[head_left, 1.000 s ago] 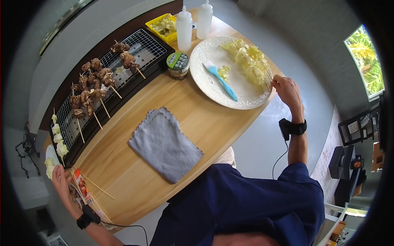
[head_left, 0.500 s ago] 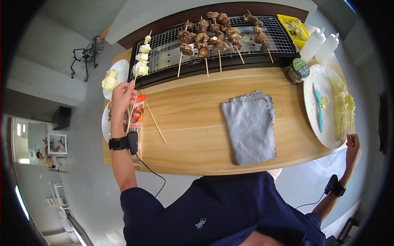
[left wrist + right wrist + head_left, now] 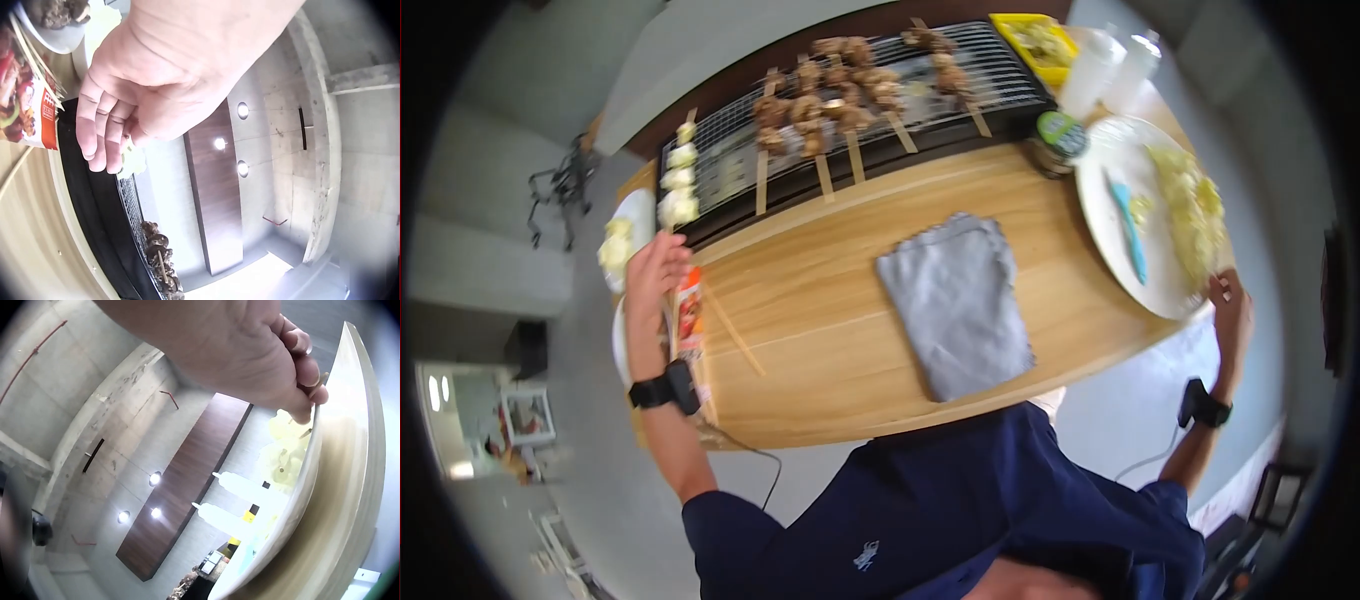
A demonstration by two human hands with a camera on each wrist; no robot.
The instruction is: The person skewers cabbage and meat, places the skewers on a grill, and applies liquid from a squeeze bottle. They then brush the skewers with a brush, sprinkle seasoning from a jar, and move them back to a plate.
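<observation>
My left hand (image 3: 658, 268) is at the grill's (image 3: 722, 178) left end, thumb and fingertips pinching the lower end of a skewer of pale vegetable pieces (image 3: 681, 182) that lies on the grate. The left wrist view shows this left hand (image 3: 165, 75) with its thumb against the forefinger, the stick mostly hidden. At the near edge of a large white plate (image 3: 1100, 215), my right hand (image 3: 1232, 315) pinches the stick end of skewered leafy greens (image 3: 1188, 205). In the right wrist view a stick tip (image 3: 324, 379) pokes out between the right hand's (image 3: 244, 353) thumb and fingers.
Mushroom skewers (image 3: 808, 122) lie across the grill. A grey cloth (image 3: 958, 310) is mid-table, a skewer packet (image 3: 690, 312) and loose sticks at left. A jar (image 3: 1057, 145), squeeze bottles (image 3: 1090, 75), a yellow basket (image 3: 1000, 32) and a blue brush (image 3: 1130, 232) are at right.
My left hand has moved from the small plate of pale vegetables to the skewer on the grill and pinches its stick. The right hand stays at the large plate's edge; the head view has turned.
</observation>
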